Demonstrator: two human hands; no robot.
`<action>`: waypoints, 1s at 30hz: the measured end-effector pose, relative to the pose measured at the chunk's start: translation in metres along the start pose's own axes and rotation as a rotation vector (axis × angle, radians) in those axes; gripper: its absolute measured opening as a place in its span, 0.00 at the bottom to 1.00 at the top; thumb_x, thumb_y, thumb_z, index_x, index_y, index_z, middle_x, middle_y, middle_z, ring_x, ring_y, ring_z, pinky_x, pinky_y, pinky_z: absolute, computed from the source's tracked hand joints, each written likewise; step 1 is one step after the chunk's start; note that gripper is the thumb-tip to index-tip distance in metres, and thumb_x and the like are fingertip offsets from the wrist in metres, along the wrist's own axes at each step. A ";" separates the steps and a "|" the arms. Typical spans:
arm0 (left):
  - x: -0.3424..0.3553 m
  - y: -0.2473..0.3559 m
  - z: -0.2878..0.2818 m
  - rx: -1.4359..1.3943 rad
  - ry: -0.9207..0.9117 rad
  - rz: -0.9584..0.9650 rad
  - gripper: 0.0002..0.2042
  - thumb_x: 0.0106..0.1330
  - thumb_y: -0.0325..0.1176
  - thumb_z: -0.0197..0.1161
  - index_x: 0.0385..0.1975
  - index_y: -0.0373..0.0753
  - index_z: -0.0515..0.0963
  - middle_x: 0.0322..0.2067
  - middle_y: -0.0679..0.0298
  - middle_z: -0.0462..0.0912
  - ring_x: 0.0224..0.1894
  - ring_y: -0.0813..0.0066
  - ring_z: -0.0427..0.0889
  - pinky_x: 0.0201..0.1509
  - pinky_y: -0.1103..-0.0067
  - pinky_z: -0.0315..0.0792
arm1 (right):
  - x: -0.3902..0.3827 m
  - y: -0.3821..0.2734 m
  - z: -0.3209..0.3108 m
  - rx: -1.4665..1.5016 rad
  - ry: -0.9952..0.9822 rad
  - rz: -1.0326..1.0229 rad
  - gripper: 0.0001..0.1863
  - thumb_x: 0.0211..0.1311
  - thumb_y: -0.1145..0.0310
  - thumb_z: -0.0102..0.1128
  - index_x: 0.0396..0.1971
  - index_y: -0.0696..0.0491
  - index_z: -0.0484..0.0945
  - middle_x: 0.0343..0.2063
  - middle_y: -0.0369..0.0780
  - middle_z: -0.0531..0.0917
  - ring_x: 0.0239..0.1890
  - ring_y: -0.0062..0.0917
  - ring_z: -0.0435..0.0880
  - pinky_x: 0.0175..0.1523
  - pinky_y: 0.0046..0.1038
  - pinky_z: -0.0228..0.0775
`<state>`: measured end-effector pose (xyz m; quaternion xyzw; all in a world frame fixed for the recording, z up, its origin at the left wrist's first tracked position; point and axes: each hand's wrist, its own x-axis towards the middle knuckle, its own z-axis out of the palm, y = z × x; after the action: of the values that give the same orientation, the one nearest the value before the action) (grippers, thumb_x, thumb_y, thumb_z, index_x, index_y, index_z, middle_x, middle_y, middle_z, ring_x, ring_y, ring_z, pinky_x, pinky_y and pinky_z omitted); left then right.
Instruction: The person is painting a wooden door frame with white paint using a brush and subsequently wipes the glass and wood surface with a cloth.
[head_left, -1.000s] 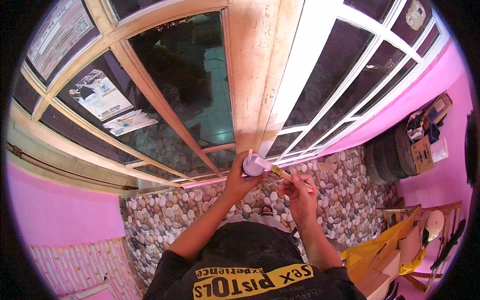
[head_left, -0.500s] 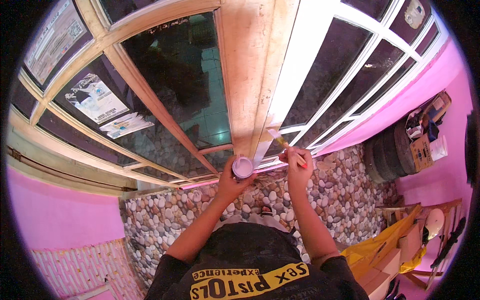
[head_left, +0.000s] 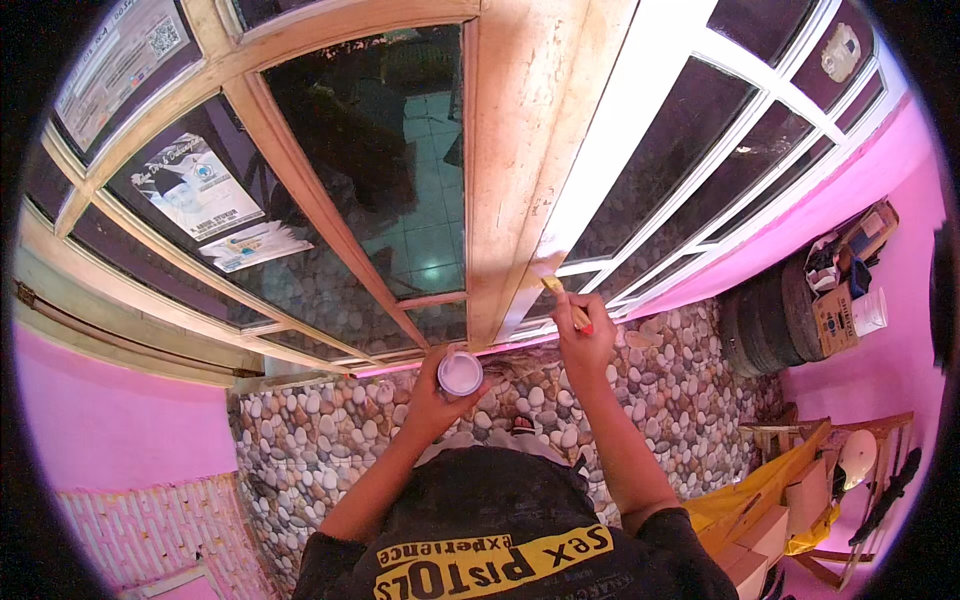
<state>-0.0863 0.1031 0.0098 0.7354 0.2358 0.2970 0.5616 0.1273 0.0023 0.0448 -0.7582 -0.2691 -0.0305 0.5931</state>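
My left hand (head_left: 437, 392) holds a small round cup of white paint (head_left: 460, 373) just below the window sill. My right hand (head_left: 583, 341) grips a paintbrush (head_left: 566, 303) with a wooden handle, and its bristles touch the lower end of the wide upright window post (head_left: 540, 150). That post is bare wood on its left side and white on its right side. Bare wooden window frames (head_left: 300, 180) with dark glass stand to the left of it.
White-painted window bars (head_left: 760, 110) run to the right. Below the sill is a pebble-patterned wall (head_left: 330, 450) between pink walls. Stacked tyres (head_left: 765, 315), boxes and a yellow sheet over wooden frames (head_left: 780, 490) fill the right side. Paper notices (head_left: 195, 190) hang behind the left glass.
My right hand has lifted the paintbrush from the paint cup up to the window post. My left hand with the cup has dropped slightly and shifted left.
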 end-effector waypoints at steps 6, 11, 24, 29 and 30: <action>-0.003 0.004 -0.004 -0.159 -0.043 -0.054 0.33 0.52 0.32 0.76 0.56 0.38 0.65 0.51 0.59 0.73 0.53 0.69 0.75 0.58 0.73 0.70 | 0.029 -0.032 -0.003 0.117 0.096 -0.086 0.08 0.59 0.72 0.67 0.30 0.59 0.77 0.26 0.41 0.82 0.26 0.21 0.79 0.32 0.24 0.71; -0.009 0.005 -0.010 -0.001 -0.132 -0.048 0.33 0.52 0.33 0.77 0.56 0.37 0.66 0.51 0.59 0.72 0.55 0.67 0.74 0.59 0.73 0.69 | 0.005 -0.031 -0.019 -0.020 0.060 -0.179 0.07 0.61 0.72 0.64 0.30 0.58 0.75 0.25 0.40 0.81 0.26 0.18 0.79 0.32 0.22 0.71; -0.016 0.013 -0.015 0.004 -0.125 -0.016 0.35 0.50 0.32 0.78 0.57 0.38 0.66 0.53 0.59 0.71 0.55 0.65 0.74 0.59 0.72 0.68 | 0.020 -0.044 -0.027 0.049 0.084 -0.077 0.08 0.61 0.69 0.66 0.32 0.57 0.78 0.27 0.41 0.82 0.27 0.23 0.79 0.34 0.25 0.72; -0.030 0.001 -0.009 -0.135 -0.032 -0.093 0.34 0.50 0.32 0.77 0.57 0.38 0.67 0.51 0.59 0.74 0.56 0.66 0.75 0.58 0.72 0.71 | 0.005 0.002 -0.007 -0.280 0.010 -0.177 0.07 0.60 0.72 0.65 0.27 0.58 0.77 0.23 0.41 0.80 0.24 0.19 0.79 0.32 0.22 0.71; -0.030 0.005 -0.009 -0.132 -0.035 -0.097 0.34 0.50 0.32 0.77 0.57 0.38 0.67 0.51 0.59 0.74 0.56 0.66 0.75 0.58 0.72 0.71 | 0.011 0.003 -0.006 -0.279 0.010 -0.171 0.07 0.60 0.72 0.65 0.27 0.58 0.77 0.23 0.41 0.80 0.24 0.19 0.79 0.32 0.22 0.71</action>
<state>-0.1139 0.0875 0.0109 0.6896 0.2411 0.2715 0.6266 0.1399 0.0010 0.0479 -0.8074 -0.3231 -0.1217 0.4784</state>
